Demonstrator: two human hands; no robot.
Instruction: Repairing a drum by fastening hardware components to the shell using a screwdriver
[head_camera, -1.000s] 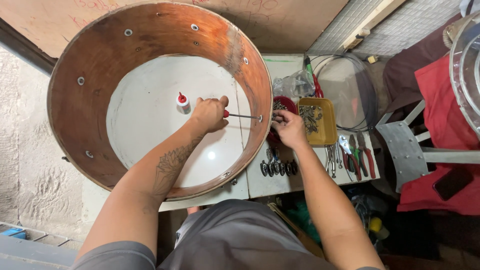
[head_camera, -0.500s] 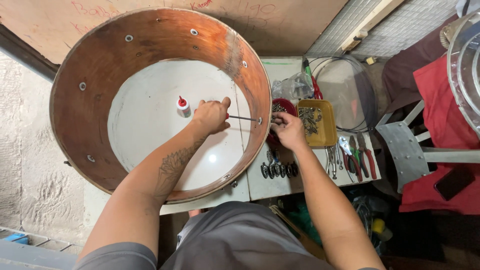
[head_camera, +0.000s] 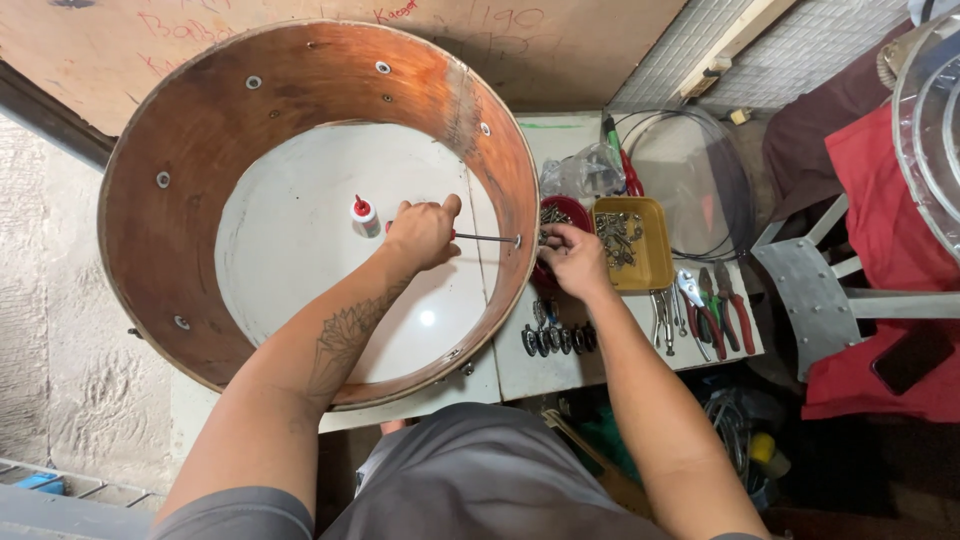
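A large round wooden drum shell (head_camera: 200, 110) stands on a white table (head_camera: 560, 370). Inside it, my left hand (head_camera: 420, 235) grips a red-handled screwdriver (head_camera: 487, 238) whose shaft points right at the shell's wall. My right hand (head_camera: 573, 260) is outside the shell, fingers pinched against the wall opposite the screwdriver tip, over a dark red bowl (head_camera: 570, 212). What the fingers pinch is too small to tell. A small white bottle with a red cap (head_camera: 364, 214) stands inside the shell beside my left hand.
A yellow tray of metal parts (head_camera: 630, 242) sits right of the bowl. Pliers and cutters (head_camera: 705, 310) lie near the table's right edge, several black lugs (head_camera: 556, 340) at its front. A clear plastic bag (head_camera: 580, 172), coiled wire (head_camera: 690, 170), a grey stool (head_camera: 820, 290), red cloth (head_camera: 880, 190).
The view has drifted slightly. Both hands stay at the shell wall; the left hand's grip on the screwdriver has turned a little.
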